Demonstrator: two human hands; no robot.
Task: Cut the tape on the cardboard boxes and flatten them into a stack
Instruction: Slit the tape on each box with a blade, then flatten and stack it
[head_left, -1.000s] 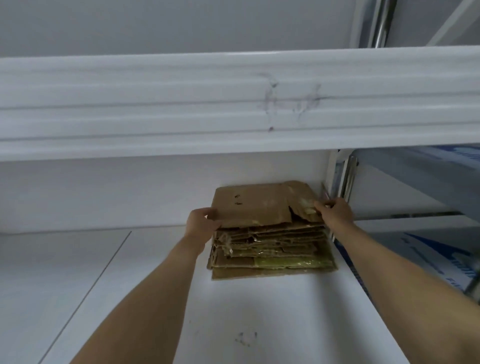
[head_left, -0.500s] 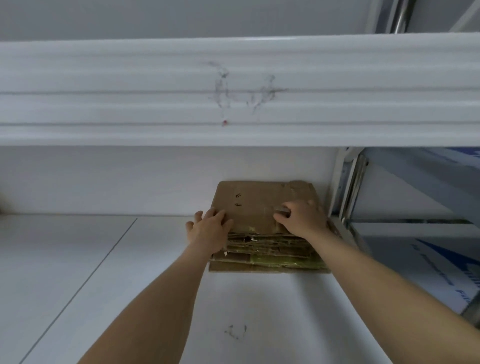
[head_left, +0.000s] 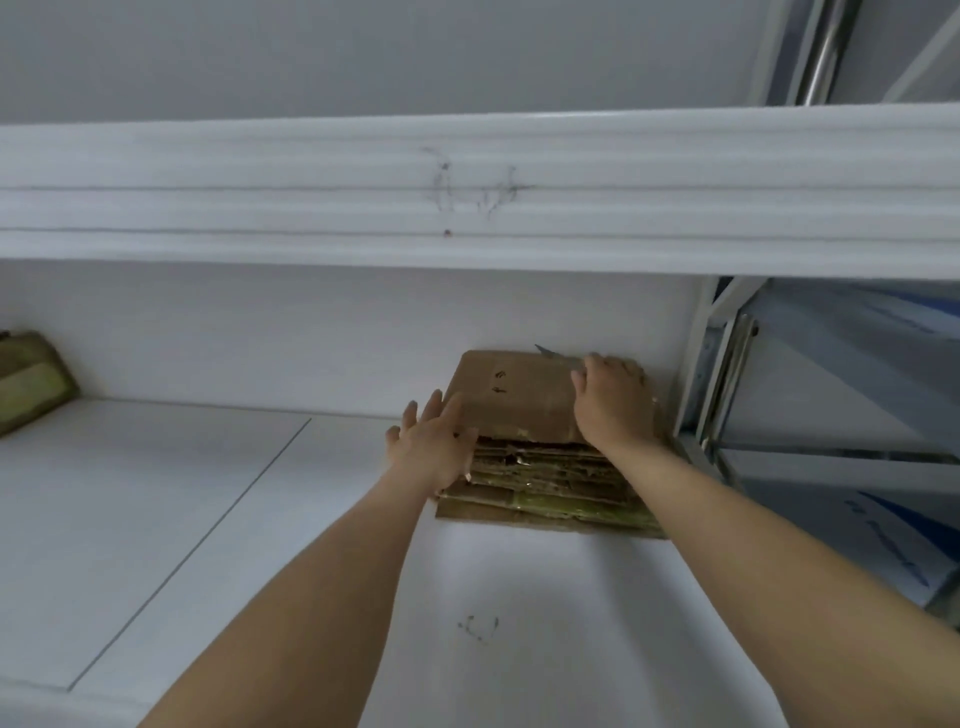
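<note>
- At nine o'clock, hard against the picture's left edge, a greenish-brown cardboard piece (head_left: 32, 382) leans where the white shelf (head_left: 156, 519) meets the back wall; only part of it shows.
- Across the shelf's left half a thin dark seam (head_left: 192, 551) runs diagonally from about seven o'clock up toward the centre.
- Near six o'clock a small dark scuff (head_left: 478, 626) marks the shelf surface between the two forearms.
- Just left of centre, the left hand (head_left: 434, 441) lies flat with its fingers straight and spread, gripping nothing; its palm and fingers press on the near-left corner of the stack of flattened cardboard (head_left: 540, 467).
- That stack sits on the shelf just right of centre, pushed back against the wall, its layered edges facing the camera and a plain brown sheet (head_left: 511, 397) on top.
- At roughly one o'clock from the stack's middle, the right hand (head_left: 613, 402) rests on the far-right part of the top sheet, fingers curled round a knife (head_left: 553, 354) whose grey blade pokes out leftward past the knuckles.
- Overhead, from nine to three o'clock, a white ribbed beam (head_left: 260, 197) spans the view, with dark scratches near its middle.
- At three o'clock, a metal rack frame (head_left: 711, 374) stands just beside the stack, with white-and-blue panels (head_left: 893, 525) behind it.
</note>
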